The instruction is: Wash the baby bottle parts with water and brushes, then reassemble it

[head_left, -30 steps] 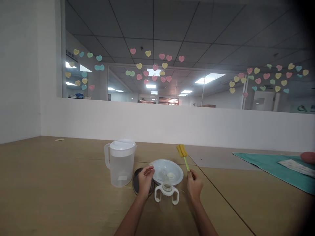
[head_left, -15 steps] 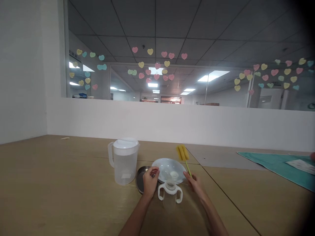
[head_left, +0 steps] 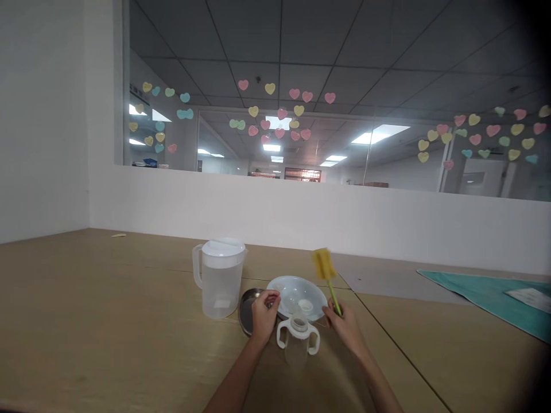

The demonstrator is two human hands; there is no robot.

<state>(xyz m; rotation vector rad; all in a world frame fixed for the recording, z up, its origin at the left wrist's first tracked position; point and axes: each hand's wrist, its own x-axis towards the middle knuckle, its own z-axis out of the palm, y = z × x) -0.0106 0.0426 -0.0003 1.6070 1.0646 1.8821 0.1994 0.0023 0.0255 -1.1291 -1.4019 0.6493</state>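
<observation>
My right hand (head_left: pixel 344 328) is closed round the green handle of a bottle brush (head_left: pixel 324 265), its yellow sponge head pointing up. At the left rim of a white bowl (head_left: pixel 317 286), my left hand (head_left: pixel 264 317) has its fingers curled together; whatever they may hold is hidden. A clear baby bottle (head_left: pixel 297 349) with two white side handles stands upright between my hands, its mouth uncovered. In the bowl lie a white ring (head_left: pixel 305 306) and a clear, dome-like piece (head_left: pixel 291 297). Partly behind my left hand is a dark metal dish (head_left: pixel 247 312).
A translucent lidded pitcher (head_left: pixel 221 287) stands left of the dish. Towards the right, a teal cloth (head_left: pixel 482 292) lies on the wooden table (head_left: pixel 129 321) with a white sheet (head_left: pixel 529 301) on it. A low white wall (head_left: pixel 301 215) with a window above borders the far edge.
The brush has turned in my right hand, its sponge head tilting slightly. My left hand stays by the bowl and the bottle stands where it was. The whole view has shifted a little.
</observation>
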